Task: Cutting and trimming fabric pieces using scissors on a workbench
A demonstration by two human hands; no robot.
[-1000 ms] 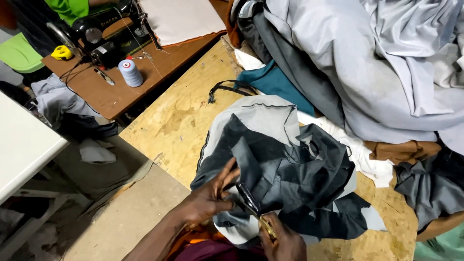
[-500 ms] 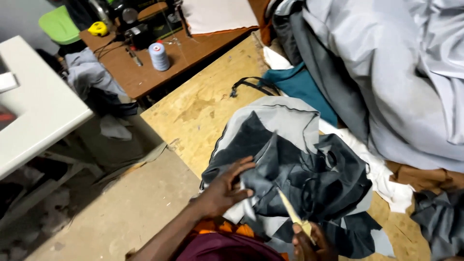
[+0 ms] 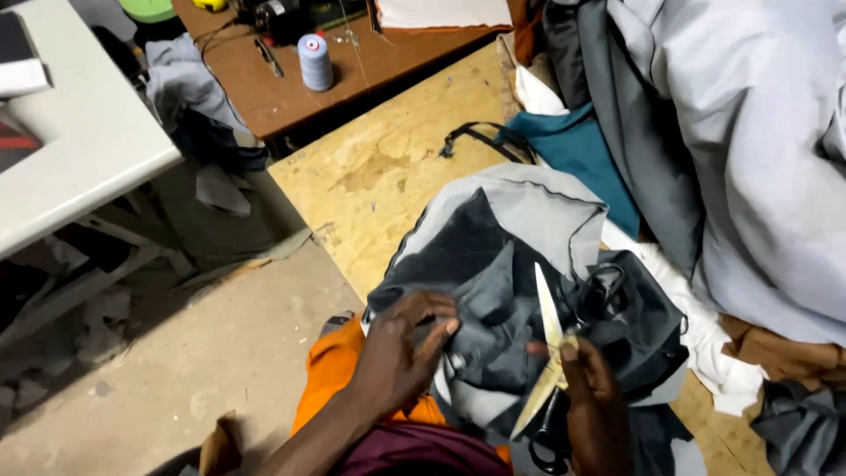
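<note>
A dark grey and light grey garment (image 3: pixel 520 264) lies bunched at the near edge of a chipboard worktable (image 3: pixel 388 176). My left hand (image 3: pixel 401 353) presses down on the garment's near fold, fingers curled on the cloth. My right hand (image 3: pixel 592 397) grips a pair of large scissors (image 3: pixel 548 339) by the black handles. The pale blades stand open and point away from me, over the dark cloth just right of my left hand.
Heaps of grey, teal, white and brown fabric (image 3: pixel 705 132) crowd the table's right side. A black strap (image 3: pixel 480 141) lies near the teal cloth. Behind stands a brown sewing table (image 3: pixel 291 97) with a thread cone (image 3: pixel 315 62). A white table (image 3: pixel 88 150) sits left, with concrete floor below.
The view has swung right and down. My left hand shifted to a nearer fold. My right hand raised the scissors so the blades stand up over the dark cloth.
</note>
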